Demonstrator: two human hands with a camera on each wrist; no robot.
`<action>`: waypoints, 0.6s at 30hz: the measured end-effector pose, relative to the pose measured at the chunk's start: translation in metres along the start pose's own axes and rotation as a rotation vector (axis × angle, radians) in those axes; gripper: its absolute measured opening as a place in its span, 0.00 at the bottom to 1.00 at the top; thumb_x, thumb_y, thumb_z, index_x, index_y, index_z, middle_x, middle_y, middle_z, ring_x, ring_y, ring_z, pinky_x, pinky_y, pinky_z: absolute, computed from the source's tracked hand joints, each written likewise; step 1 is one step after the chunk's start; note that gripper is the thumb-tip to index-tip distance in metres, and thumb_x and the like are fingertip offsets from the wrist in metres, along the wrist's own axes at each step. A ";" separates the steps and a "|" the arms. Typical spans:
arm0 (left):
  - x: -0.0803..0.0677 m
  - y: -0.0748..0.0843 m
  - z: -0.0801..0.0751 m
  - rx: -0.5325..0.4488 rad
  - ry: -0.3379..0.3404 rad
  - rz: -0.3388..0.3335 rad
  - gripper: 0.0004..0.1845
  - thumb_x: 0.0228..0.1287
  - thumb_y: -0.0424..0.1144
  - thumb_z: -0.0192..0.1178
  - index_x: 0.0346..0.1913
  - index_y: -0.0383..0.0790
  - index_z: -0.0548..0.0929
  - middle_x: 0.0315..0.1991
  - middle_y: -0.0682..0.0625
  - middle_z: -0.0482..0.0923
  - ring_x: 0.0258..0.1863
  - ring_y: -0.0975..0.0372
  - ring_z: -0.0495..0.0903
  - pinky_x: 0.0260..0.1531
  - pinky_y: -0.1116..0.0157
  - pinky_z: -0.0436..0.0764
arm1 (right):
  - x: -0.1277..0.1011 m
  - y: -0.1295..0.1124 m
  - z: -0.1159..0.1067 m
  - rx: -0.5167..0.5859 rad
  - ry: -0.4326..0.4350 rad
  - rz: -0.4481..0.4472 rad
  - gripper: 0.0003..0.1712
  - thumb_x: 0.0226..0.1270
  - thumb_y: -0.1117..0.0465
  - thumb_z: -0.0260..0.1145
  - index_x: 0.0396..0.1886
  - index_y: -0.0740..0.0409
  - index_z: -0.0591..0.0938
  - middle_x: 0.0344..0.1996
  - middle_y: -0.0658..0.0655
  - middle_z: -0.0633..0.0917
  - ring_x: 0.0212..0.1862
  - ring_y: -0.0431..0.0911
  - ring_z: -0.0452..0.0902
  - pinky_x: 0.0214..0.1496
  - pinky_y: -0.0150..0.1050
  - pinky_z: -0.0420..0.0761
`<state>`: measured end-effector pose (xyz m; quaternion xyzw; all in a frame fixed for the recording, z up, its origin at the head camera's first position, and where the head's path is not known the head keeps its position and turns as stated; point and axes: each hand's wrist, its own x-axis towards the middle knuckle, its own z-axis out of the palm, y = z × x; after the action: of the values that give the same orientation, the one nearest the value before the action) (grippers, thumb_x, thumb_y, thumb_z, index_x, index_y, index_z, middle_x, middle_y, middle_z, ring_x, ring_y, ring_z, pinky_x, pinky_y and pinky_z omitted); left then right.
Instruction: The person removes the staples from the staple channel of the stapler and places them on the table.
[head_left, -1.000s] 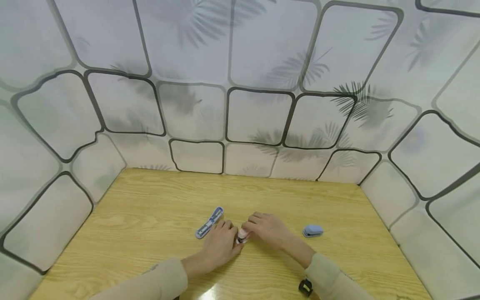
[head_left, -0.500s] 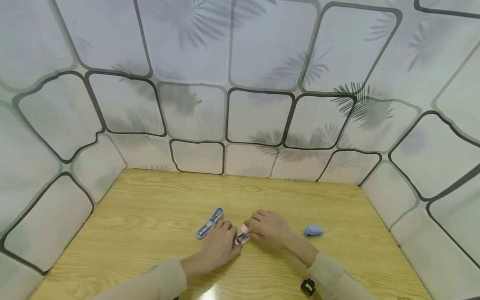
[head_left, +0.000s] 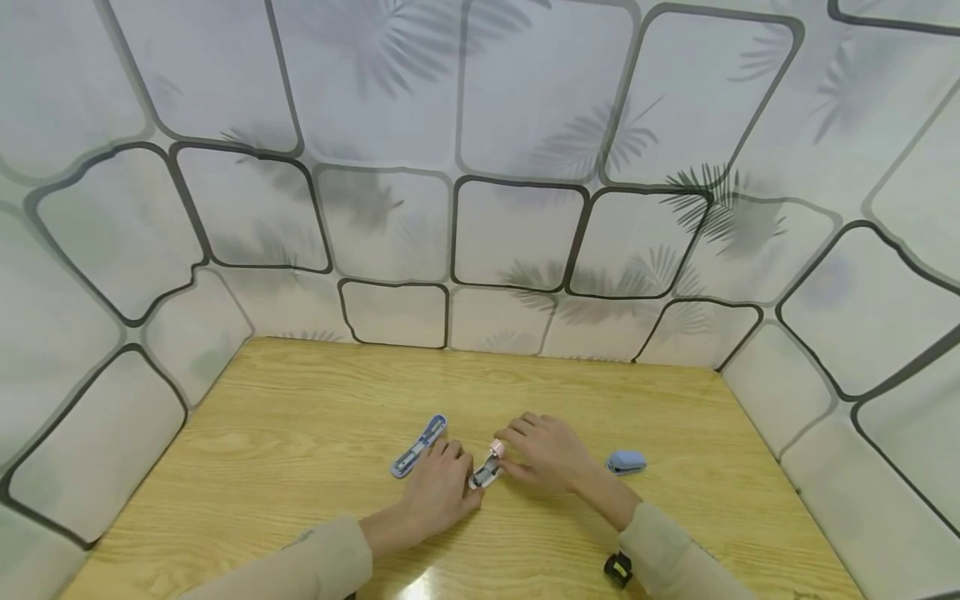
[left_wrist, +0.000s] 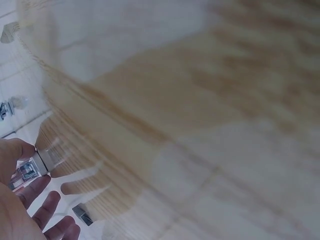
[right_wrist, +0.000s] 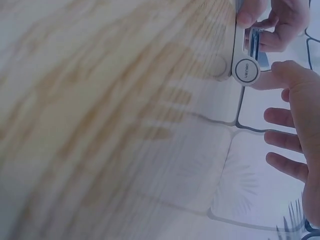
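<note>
A small white and pink stapler (head_left: 486, 472) lies opened out between the hands at the middle of the table, its metal inside showing. My left hand (head_left: 441, 487) pinches its near end between thumb and fingers. The right hand (head_left: 546, 454) has thumb and forefinger on the pink far end, which has a round face with a logo in the right wrist view; the other fingers are held loosely away. In the left wrist view the stapler (left_wrist: 30, 171) sits between the left thumb and forefinger.
A blue stapler (head_left: 418, 447) lies opened flat just beyond the left hand. To the right is a closed blue stapler (head_left: 626, 462). A black device with a yellow mark (head_left: 618, 570) is by the right sleeve. Patterned panels (head_left: 517, 233) surround the wooden table (head_left: 300, 400).
The right hand has moved slightly up and right, swinging the stapler's pink end outward so that more of the inside shows. The left hand and both blue staplers have stayed put.
</note>
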<state>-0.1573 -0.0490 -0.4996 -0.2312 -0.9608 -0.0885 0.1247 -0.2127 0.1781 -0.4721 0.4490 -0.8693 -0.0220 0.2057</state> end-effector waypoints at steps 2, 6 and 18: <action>0.000 0.000 0.000 -0.002 -0.002 -0.001 0.17 0.58 0.55 0.75 0.33 0.47 0.83 0.39 0.50 0.84 0.42 0.57 0.80 0.45 0.55 0.84 | 0.000 0.001 0.000 0.000 0.006 0.008 0.25 0.68 0.41 0.73 0.56 0.49 0.86 0.46 0.50 0.91 0.49 0.45 0.88 0.49 0.40 0.89; 0.000 0.000 -0.001 -0.003 -0.001 0.000 0.17 0.58 0.55 0.75 0.33 0.47 0.83 0.38 0.51 0.83 0.42 0.57 0.80 0.47 0.55 0.84 | -0.001 0.002 0.001 -0.006 0.020 0.014 0.25 0.69 0.40 0.72 0.56 0.49 0.85 0.46 0.49 0.91 0.48 0.45 0.88 0.48 0.40 0.89; -0.002 -0.001 -0.001 0.007 -0.005 -0.004 0.17 0.59 0.56 0.75 0.33 0.47 0.84 0.40 0.51 0.83 0.43 0.57 0.79 0.45 0.57 0.84 | -0.003 0.010 0.005 -0.030 -0.007 0.037 0.24 0.71 0.38 0.69 0.54 0.49 0.85 0.45 0.49 0.91 0.47 0.44 0.87 0.47 0.39 0.89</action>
<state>-0.1558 -0.0508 -0.4996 -0.2289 -0.9619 -0.0847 0.1229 -0.2208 0.1863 -0.4752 0.4294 -0.8778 -0.0327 0.2097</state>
